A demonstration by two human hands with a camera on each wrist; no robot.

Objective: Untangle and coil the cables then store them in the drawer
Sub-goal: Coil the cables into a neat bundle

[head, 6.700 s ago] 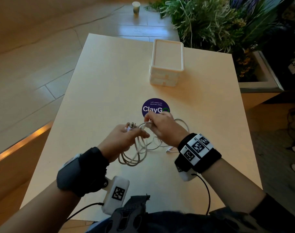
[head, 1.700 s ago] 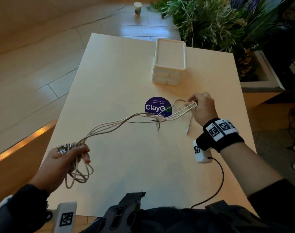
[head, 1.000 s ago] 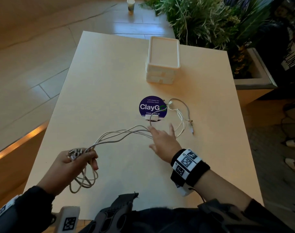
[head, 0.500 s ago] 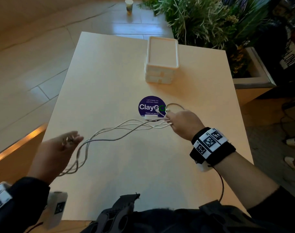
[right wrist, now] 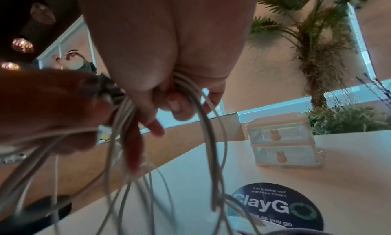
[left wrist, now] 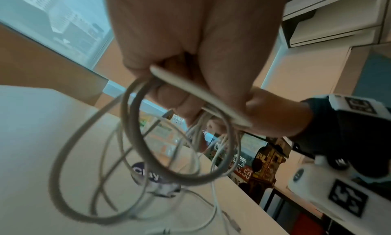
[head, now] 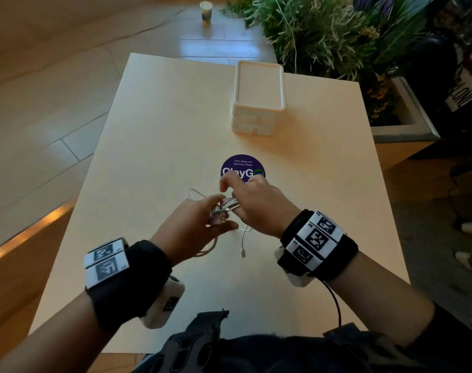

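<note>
Nearest the body, the cables (head: 225, 208) are held bunched between both hands above the table (head: 154, 146), just this side of the purple sticker (head: 242, 168). The left hand (head: 194, 224) is curled round the gathered loops, with the plug ends sticking up by its thumb, as seen clearly from the left wrist. The right hand (head: 256, 203) is closed on several strands right beside it, so the 2 hands are practically touching. Loops hang down under the fists, and 1 loose end (head: 243, 253) is left trailing on the table toward the body. How many cables are in the bunch can't really be told, maybe 3 or 4.

Further out, straight ahead and slightly right, the drawer box (head: 257, 99) is set well apart from the hands, both of its 2 drawers shut. Its long axis runs away from the body, fronts facing the hands. The right hand looks a bit nearer to it, so it would probably be the 1 freed for opening a drawer.
</note>
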